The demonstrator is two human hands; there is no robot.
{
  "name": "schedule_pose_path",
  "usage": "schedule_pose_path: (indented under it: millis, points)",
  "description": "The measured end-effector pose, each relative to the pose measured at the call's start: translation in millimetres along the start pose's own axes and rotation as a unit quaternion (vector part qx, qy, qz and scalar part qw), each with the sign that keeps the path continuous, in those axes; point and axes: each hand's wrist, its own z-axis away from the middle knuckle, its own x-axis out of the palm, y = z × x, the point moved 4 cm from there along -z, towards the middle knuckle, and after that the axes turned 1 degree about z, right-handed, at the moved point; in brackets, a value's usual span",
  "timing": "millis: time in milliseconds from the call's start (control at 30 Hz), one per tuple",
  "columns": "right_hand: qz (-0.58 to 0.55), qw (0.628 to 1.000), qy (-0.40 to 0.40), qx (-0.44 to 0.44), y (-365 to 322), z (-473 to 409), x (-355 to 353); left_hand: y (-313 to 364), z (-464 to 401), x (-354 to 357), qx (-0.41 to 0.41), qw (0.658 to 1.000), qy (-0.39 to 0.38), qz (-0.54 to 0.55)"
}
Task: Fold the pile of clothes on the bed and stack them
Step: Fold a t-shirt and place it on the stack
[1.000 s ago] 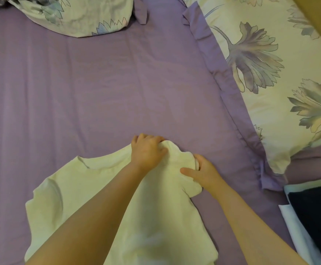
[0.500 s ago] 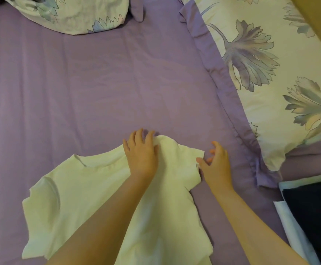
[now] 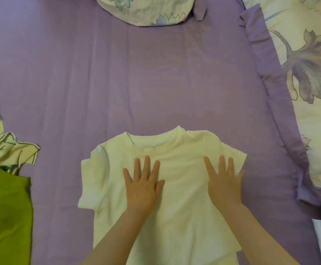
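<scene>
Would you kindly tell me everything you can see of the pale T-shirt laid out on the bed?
The T-shirt is pale, cream to faint yellow, in a soft knit-looking fabric, with a round ribbed neckline and short sleeves. It lies spread flat on the purple sheet, neck pointing away from the person, both sleeves out to the sides; its hem runs out of the bottom of the view. Slight wrinkles cross the chest. The left hand and the right hand rest flat on it, fingers straight and spread.
</scene>
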Motion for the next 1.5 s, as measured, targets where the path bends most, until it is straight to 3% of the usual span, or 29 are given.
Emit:
schedule_pose_path:
  millis: [67,167,233,333,400,500,633,733,800,867,1000,1100,1200,1267,1300,1400,1500]
  points:
    - [0.027,0.998,0.026,-0.050,-32,3,-10,-21,7,-5,-0.005,1.000,-0.004,0.008]
    - [0.005,0.981,0.024,-0.195,-104,5,-18,-49,11,-24,-0.002,0.999,0.020,0.033]
    - [-0.011,0.966,0.001,-0.260,-149,6,-21,-68,12,-41,-0.002,0.996,0.076,0.040]
    - [0.001,0.959,0.004,-0.284,-198,2,-26,-108,7,-63,-0.050,0.979,0.182,0.074]
    - [0.009,0.958,0.011,-0.287,-220,-2,-30,-140,-1,-67,-0.115,0.974,0.147,0.131]
    - [0.027,0.956,0.021,-0.293,-246,-5,-35,-178,-14,-65,-0.168,0.936,0.053,0.304]
    - [0.020,0.958,0.046,-0.284,-264,-3,-40,-203,-13,-64,-0.146,0.923,-0.065,0.351]
    - [-0.022,0.945,0.049,-0.323,-267,8,-36,-214,-1,-60,-0.077,0.907,-0.062,0.410]
    - [-0.040,0.934,0.042,-0.352,-264,16,-31,-216,6,-60,-0.065,0.859,-0.047,0.506]
    - [-0.050,0.929,0.042,-0.364,-265,22,-27,-224,6,-64,-0.116,0.809,-0.012,0.576]
    - [-0.041,0.939,0.070,-0.334,-279,27,-22,-240,-7,-77,-0.187,0.823,0.112,0.524]
    - [-0.024,0.955,0.061,-0.290,-297,27,-18,-242,4,-66,-0.239,0.801,0.115,0.536]
    - [0.007,0.954,0.028,-0.300,-309,26,-20,-233,29,-41,-0.296,0.702,0.065,0.644]
    - [-0.010,0.941,0.009,-0.338,-311,23,-30,-226,39,-30,-0.300,0.667,0.051,0.681]
    - [-0.051,0.939,0.009,-0.340,-308,20,-39,-223,39,-28,-0.287,0.671,0.049,0.682]
    - [-0.174,0.947,0.067,-0.260,-293,-4,-69,-219,33,-32,-0.257,0.724,0.048,0.639]
    - [-0.105,0.960,0.093,-0.241,-290,-23,-81,-217,25,-38,-0.241,0.763,0.076,0.595]
